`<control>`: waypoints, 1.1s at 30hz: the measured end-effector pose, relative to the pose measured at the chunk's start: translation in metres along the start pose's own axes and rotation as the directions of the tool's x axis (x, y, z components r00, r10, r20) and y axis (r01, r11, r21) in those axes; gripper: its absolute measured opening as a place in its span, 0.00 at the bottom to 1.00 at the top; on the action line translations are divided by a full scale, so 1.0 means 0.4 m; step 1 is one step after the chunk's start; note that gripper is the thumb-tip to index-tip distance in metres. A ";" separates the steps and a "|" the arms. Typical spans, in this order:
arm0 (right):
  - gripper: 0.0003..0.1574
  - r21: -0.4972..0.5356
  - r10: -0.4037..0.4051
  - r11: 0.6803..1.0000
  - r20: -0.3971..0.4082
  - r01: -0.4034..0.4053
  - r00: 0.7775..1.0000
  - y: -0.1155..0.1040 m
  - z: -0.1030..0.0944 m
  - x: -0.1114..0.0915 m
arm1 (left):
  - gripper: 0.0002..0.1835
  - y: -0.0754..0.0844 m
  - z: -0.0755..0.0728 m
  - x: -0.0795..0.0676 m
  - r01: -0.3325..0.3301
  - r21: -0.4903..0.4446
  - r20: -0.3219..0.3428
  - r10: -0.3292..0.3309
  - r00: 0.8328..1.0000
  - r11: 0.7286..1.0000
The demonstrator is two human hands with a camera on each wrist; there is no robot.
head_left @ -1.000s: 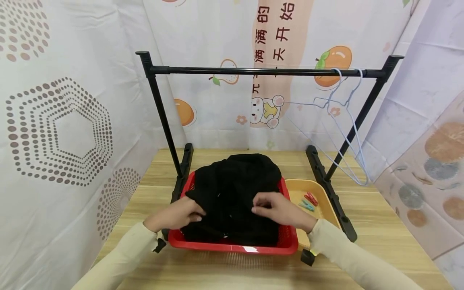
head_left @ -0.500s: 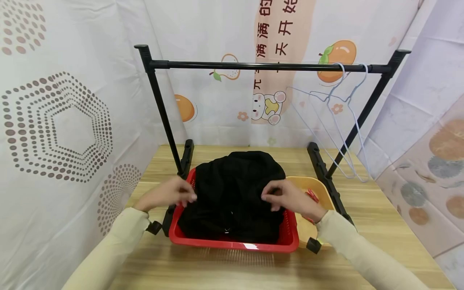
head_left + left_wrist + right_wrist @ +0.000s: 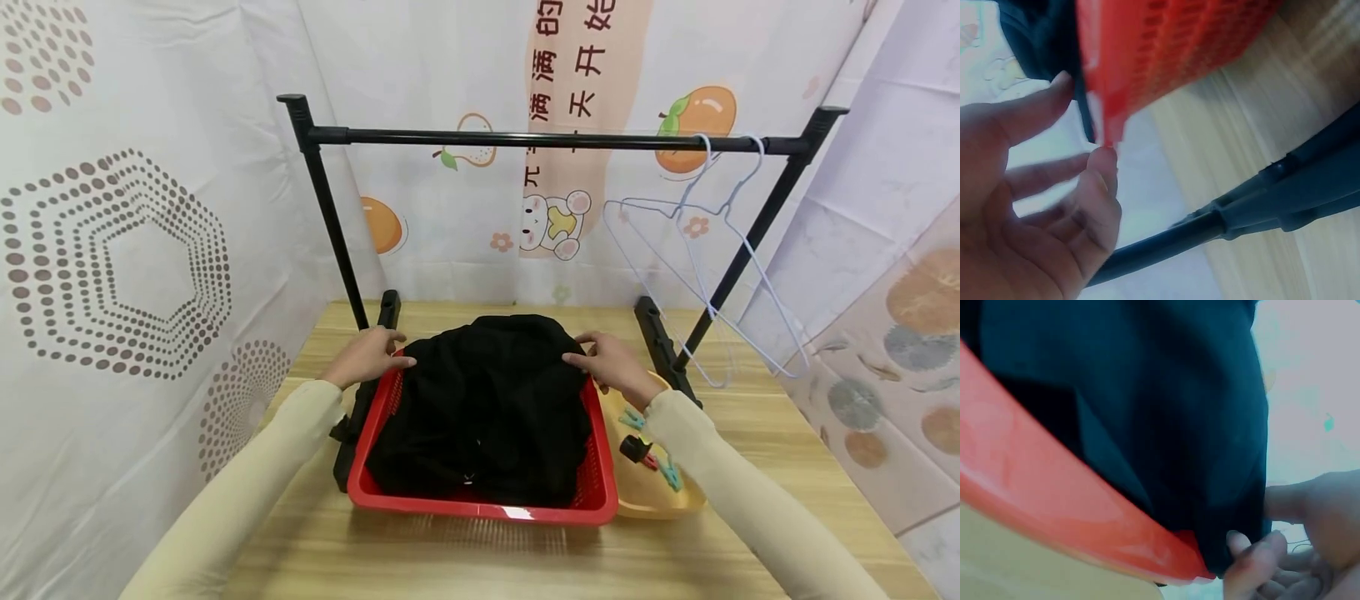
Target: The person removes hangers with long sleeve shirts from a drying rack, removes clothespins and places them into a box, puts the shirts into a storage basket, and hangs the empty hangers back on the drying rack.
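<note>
A black garment [image 3: 487, 408] lies heaped in a red basket [image 3: 480, 508], with a small white mark near its front. My left hand [image 3: 372, 357] is at the basket's far left corner. In the left wrist view its thumb [image 3: 1054, 103] is against the black cloth and a fingertip [image 3: 1105, 159] is right at the red rim, with a gap between them. At the far right corner, my right hand [image 3: 609, 360] has the garment's edge between thumb and curled fingers. The right wrist view shows this cloth [image 3: 1166, 412] hanging over the rim [image 3: 1085, 512].
A black rack with a crossbar [image 3: 480, 139] stands over the basket. Two pale blue wire hangers [image 3: 686, 208] hang at its right end. A yellow tray [image 3: 652, 504] with several clothespins [image 3: 670, 475] sits right of the basket, partly under the right forearm.
Both hands have moved away from the body, from above the garment's middle to the basket's far corners. The right hand has taken the cloth edge. The hangers have swung.
</note>
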State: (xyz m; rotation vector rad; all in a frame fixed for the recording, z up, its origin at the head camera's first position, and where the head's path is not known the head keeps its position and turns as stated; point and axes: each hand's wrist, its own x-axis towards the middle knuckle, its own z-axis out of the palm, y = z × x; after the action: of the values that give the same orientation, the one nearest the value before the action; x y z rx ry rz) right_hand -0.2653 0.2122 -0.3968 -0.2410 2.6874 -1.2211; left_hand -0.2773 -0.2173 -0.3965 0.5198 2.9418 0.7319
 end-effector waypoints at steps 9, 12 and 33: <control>0.10 -0.216 -0.131 0.969 -0.029 0.122 0.991 0.009 0.014 0.048 | 0.10 -0.016 0.028 0.032 -0.074 0.081 -0.119 0.083 0.989 0.994; 0.15 -0.293 -0.211 0.940 -0.088 0.177 0.974 0.014 0.017 0.056 | 0.08 -0.017 0.033 0.034 -0.091 0.095 -0.172 0.106 0.979 0.991; 0.09 0.100 -0.432 0.888 -0.148 0.448 0.890 -0.093 -0.012 -0.087 | 0.11 0.102 -0.059 -0.098 -0.206 -0.220 -0.364 0.115 0.924 0.954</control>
State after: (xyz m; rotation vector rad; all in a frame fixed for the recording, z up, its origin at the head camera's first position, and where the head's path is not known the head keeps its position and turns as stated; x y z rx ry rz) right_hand -0.2301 0.1989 -0.3621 -0.8228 2.7258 -1.5742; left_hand -0.2314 -0.2071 -0.3570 0.6783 3.0677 1.3299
